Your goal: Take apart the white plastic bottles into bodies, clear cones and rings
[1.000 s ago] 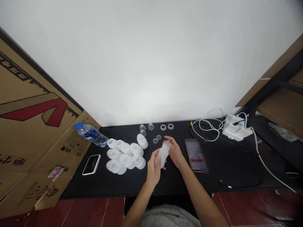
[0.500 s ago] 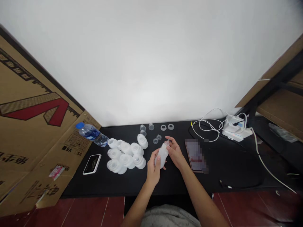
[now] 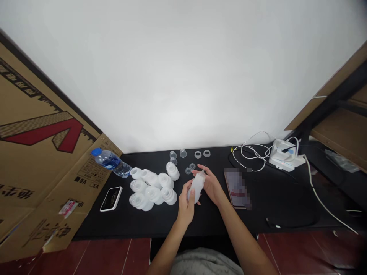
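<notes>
My left hand (image 3: pixel 186 204) is wrapped round the body of a small frosted baby bottle (image 3: pixel 195 192), tilted with its clear nipple up and to the right. Close beside the bottle's top, my right hand (image 3: pixel 212 187) has its fingers stretched out and apart; its thumb is hard to make out. Two clear nipples (image 3: pixel 192 166) lie just beyond the hands. Farther back are two collar rings (image 3: pixel 198 154) and several clear dome caps (image 3: pixel 183 153). To the left, several white bottles (image 3: pixel 154 194) stand bunched together.
A water bottle (image 3: pixel 113 163) and a white-framed device (image 3: pixel 111 199) are at the left of the black table (image 3: pixel 183 225), beside a large cardboard box (image 3: pixel 43 152). On the right lie a phone (image 3: pixel 236 189), white cables (image 3: pixel 255 156) and a white power strip (image 3: pixel 283 154).
My right hand's fingers have loosened from the bottle's collar and spread out beside the nipple. My left hand keeps the bottle in nearly the same place.
</notes>
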Demonstrator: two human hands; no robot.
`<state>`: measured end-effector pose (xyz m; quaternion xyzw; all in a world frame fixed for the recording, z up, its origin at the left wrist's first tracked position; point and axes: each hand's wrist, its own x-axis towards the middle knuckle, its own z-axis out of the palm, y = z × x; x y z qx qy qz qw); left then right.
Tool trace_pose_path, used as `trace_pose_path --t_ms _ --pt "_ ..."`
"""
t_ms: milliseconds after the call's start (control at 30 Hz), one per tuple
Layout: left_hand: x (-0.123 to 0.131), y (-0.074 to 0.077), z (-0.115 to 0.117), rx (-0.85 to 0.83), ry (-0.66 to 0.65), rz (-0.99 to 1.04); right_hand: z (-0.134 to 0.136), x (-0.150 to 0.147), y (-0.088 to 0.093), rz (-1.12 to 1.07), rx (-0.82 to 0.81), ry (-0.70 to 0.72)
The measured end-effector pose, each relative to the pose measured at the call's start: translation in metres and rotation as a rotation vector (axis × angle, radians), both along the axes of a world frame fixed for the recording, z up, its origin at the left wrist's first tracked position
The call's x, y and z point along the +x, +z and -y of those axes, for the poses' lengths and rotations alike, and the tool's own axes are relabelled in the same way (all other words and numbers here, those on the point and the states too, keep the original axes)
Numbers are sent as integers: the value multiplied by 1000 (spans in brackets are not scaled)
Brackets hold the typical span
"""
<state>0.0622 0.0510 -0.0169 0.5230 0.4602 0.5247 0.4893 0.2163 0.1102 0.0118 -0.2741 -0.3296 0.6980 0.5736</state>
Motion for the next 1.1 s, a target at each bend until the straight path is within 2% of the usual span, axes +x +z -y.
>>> trace_pose_path --t_ms 67,233,367,533,633,700,833,900,967,1100 --pt "0 1 0 -2 12 16 1 0 3 -8 -8 14" --pt "1 2 1 -15 5 -10 2 0 0 7 13 -60" --pt "-1 0 0 -19 13 7 1 2 -1 8 16 13" --pt "-3 -4 0 47 122 -190 -3 -2 -8 8 15 -73" --pt "-2 -5 2 98 185 -255 -3 -4 -10 -1 10 -77" --pt "-1 -5 3 66 159 -213 -2 -3 -8 -2 19 -79" --pt "-1 -3 2 -12 15 -49 2 0 0 -1 16 5" --pt "-2 -3 0 -23 -11 -64 3 1 1 8 14 22" --pt "-2 -5 -2 27 18 -166 2 1 -1 19 26 -12" --pt "-1 -9 -2 229 136 -378 0 -2 -10 55 38 -78"
